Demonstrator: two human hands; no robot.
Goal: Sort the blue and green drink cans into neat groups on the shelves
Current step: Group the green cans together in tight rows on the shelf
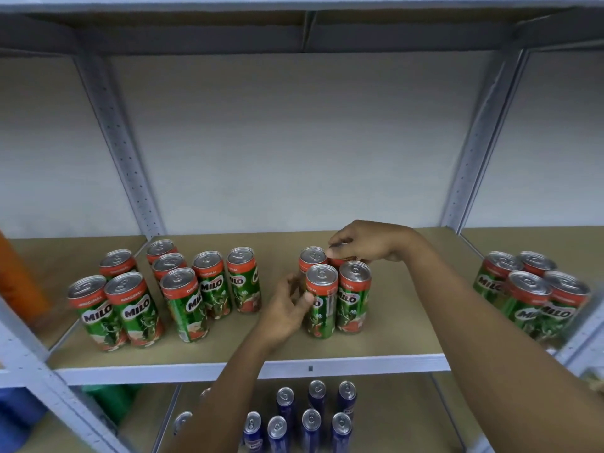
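Note:
Green Milo cans stand upright on the middle shelf (pixel 248 367). Four form a tight cluster at the centre. My left hand (pixel 287 308) grips the front left can (pixel 322 302) of that cluster from its left side. My right hand (pixel 362 243) pinches the top of the back right can (pixel 336 260), mostly hidden behind the front right can (pixel 353 295). A loose group of several green cans (pixel 196 295) stands to the left. Several blue cans (pixel 310 416) stand in rows on the shelf below.
Another bunch of green cans (pixel 529 295) stands in the bay on the right. An orange object (pixel 19 282) stands at the far left. Grey perforated uprights (pixel 124 148) divide the bays. Something green (pixel 111 400) and something blue (pixel 19 416) lie on the lower left shelf.

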